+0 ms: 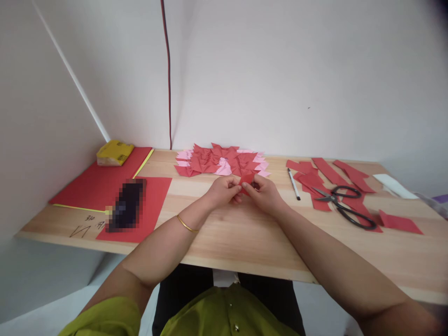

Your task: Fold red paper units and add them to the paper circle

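Observation:
Between my two hands, just above the middle of the wooden table, is a small piece of red paper (247,178). My left hand (226,190) pinches its left edge with thumb and fingertips. From the other side, my right hand (263,191) grips it, thumb pressed on the front; the fingers behind are partly hidden. How the paper is folded cannot be made out. Just beyond my hands lies a spread of folded red and pink paper pieces (206,160), pointed at their ends and packed close together.
Black-handled scissors (334,199) lie on red paper strips (329,172) at the right, beside a pen (294,184). At the left are red sheets (87,182), a yellow packet (115,153) and a blurred dark object (128,205). A wall stands behind the table (224,242).

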{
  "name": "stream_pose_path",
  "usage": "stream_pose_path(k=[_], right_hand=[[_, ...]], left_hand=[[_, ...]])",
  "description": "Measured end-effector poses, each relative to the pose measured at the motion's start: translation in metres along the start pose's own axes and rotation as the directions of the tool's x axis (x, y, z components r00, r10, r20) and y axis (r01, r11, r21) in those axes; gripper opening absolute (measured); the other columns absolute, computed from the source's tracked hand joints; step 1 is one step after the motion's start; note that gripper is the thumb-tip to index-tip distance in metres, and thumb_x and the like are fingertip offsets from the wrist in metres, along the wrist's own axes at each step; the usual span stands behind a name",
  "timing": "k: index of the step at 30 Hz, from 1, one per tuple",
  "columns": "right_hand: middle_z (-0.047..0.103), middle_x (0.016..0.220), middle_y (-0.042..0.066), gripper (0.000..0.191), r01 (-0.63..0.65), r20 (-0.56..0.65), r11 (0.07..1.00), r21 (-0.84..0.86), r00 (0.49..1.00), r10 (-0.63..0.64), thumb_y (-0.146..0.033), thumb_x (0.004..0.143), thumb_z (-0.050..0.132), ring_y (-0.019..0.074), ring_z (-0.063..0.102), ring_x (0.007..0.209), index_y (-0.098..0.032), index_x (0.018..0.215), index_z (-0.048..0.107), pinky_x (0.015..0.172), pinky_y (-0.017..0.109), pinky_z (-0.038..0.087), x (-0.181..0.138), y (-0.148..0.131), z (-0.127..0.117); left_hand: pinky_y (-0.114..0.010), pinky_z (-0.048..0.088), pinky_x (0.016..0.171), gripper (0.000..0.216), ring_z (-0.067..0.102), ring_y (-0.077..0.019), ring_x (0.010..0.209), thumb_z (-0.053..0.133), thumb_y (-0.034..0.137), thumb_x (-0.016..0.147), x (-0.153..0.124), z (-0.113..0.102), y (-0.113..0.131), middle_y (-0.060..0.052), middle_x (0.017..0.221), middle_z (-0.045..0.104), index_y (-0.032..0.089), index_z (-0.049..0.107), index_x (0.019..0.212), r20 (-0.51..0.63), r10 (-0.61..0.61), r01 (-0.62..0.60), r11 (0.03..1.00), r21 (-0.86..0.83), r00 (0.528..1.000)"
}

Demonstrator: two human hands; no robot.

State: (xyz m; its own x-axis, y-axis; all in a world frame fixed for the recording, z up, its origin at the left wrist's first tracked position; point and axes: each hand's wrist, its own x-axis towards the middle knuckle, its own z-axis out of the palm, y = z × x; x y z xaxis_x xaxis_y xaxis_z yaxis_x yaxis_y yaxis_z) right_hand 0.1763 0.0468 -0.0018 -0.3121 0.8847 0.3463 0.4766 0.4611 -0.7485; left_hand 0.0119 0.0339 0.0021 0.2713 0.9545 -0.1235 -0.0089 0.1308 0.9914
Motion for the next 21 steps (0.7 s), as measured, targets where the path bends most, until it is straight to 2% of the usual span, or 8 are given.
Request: stream_pose_path(k=[3,8,15,21], right_hand=[[0.052,0.062,0.001,0.025,0.015,-0.001,0.999,-0.031,1.0,-0.015,-0.039,0.084,0.051,0.0125,0.042,0.056,-0.018,0.07,0.053,0.054,0.026,0.033,0.0,-0.0018,-0.001],[0.044,0.057,-0.002,0.028,-0.014,0.006,1.0,0.006,1.0,0.014,-0.041,0.082,0.052,0.0118,0.038,0.054,-0.02,0.064,0.047,0.053,0.026,0.03,0.0006,-0.003,-0.0005],[0.053,0.062,0.0,0.028,-0.008,-0.004,0.999,0.037,1.0,0.008,-0.044,0.082,0.053,0.0135,0.044,0.058,-0.019,0.07,0.055,0.055,0.027,0.035,0.0,0.0,0.0017],[0.052,0.061,0.001,0.025,-0.023,-0.002,1.0,0.014,1.0,0.023,-0.041,0.081,0.054,0.0133,0.043,0.056,-0.019,0.07,0.056,0.054,0.027,0.034,-0.0002,-0.0024,0.0012]], left_hand=[[-0.022,0.051,0.048,0.014,0.061,-0.0104,0.05,0.063,0.022,0.078,-0.0001,-0.0002,0.0004,-0.001,0.063,0.062,0.012,0.054,0.076,0.023,0.0,0.0,1.0,-0.017,1.0],[-0.023,0.053,0.051,0.011,0.063,-0.0112,0.053,0.062,0.02,0.079,0.0016,-0.0022,-0.0009,-0.002,0.067,0.062,0.011,0.059,0.084,0.085,-0.058,0.067,0.992,-0.106,0.995],[-0.022,0.052,0.051,0.016,0.063,-0.0113,0.054,0.065,0.025,0.078,0.0011,-0.002,-0.001,-0.003,0.066,0.063,0.01,0.058,0.078,0.071,-0.062,0.072,0.987,-0.141,0.995],[-0.023,0.052,0.05,0.011,0.063,-0.0114,0.053,0.063,0.019,0.079,0.0006,-0.0001,0.0004,-0.003,0.066,0.062,0.011,0.056,0.077,0.039,-0.085,0.089,0.99,-0.113,0.996]])
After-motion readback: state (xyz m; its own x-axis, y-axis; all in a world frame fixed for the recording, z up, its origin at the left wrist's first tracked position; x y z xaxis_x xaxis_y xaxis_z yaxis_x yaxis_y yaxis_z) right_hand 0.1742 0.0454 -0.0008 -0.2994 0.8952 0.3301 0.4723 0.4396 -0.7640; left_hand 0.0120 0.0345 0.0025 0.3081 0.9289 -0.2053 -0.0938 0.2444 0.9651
